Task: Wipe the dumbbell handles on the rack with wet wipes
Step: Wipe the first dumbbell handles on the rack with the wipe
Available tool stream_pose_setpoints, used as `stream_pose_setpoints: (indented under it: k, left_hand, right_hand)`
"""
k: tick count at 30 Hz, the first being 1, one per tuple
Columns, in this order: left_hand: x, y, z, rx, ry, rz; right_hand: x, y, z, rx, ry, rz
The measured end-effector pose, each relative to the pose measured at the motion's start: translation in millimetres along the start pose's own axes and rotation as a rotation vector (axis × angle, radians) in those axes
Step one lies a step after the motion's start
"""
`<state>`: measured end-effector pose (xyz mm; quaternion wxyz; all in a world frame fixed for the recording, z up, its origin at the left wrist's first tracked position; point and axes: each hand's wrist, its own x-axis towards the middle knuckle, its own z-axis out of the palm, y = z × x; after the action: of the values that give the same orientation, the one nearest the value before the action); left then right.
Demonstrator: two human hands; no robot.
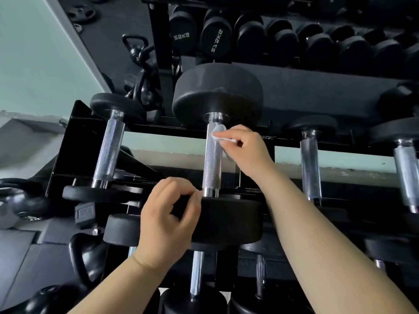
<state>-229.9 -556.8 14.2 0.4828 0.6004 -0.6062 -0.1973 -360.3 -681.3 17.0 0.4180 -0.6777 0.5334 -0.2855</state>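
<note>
Fingers: right hand [247, 150] pinches wipe [218, 133] on handle [212, 164], left hand [165, 219] grips dumbbell [229, 220] — "KG" labels [181, 37].

Kettlebells [29, 206], wall [34, 53] and mirror [108, 21]
Black kettlebells are set on the grey floor [18, 252] at lower left; the pale green wall is bordered by the mirror, where 1 kettlebell is reflected.

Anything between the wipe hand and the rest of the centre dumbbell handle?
Nothing on the shaft: the right hand presses the white wet wipe on the knurled chrome handle near its top, bare below. The left hand, gripping the near black rubber head, has fingers beside the bottom collar.
</note>
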Motion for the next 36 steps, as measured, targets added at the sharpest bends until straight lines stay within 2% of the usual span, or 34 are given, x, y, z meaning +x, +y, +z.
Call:
stream_pose_setpoints:
  k: [3,6,8,11,15,17,19,22,24,26,29,31,33,36]
  left_hand:
    - [1,1,1,0.003,0.004,-0.01]
    - [0,1,1,0.008,0.007,-0.02]
    - [0,2,1,-0.003,0.01,-0.041]
    - [0,2,1,-0.027,0.009,-0.075]
    - [-1,1,2,-0.02,0.013,-0.078]
    - [-1,1,3,-0.013,0.018,-0.08]
    - [-1,1,3,-0.017,0.019,-0.087]
    - [-1,2,2,-0.016,0.011,-0.095]
    - [-1,2,2,-0.017,0.011,-0.097]
    - [-1,1,2,-0.021,0.01,-0.094]
    - [0,0,3,-0.02,0.017,-0.083]
    - [-1,0,3,-0.02,0.019,-0.08]
    - [-1,0,2,-0.022,0.021,-0.08]
    - [-1,1,1,-0.027,0.019,-0.085]
  right_hand:
    - [-11,8,-6,0.107,0.004,0.011]
    - [-5,11,-10,0.235,0.158,0.079]
    - [8,9,-7,0.244,0.202,0.093]
    - [11,9,0,0.303,0.113,0.11]
    - [-22,16,-5,0.278,-0.183,0.13]
    - [-32,18,-8,0.238,-0.276,0.137]
    - [-24,15,-8,0.216,-0.216,0.111]
    - [4,13,-7,0.267,0.044,0.108]
    - [10,12,-4,0.312,0.117,0.133]
    - [-2,14,-3,0.31,0.049,0.117]
    - [-32,14,-6,0.192,-0.211,0.102]
    - [-33,11,-8,0.118,-0.291,0.091]
    - [-21,7,-8,0.092,-0.198,0.058]
    - [1,0,-5,0.162,0.032,0.046]
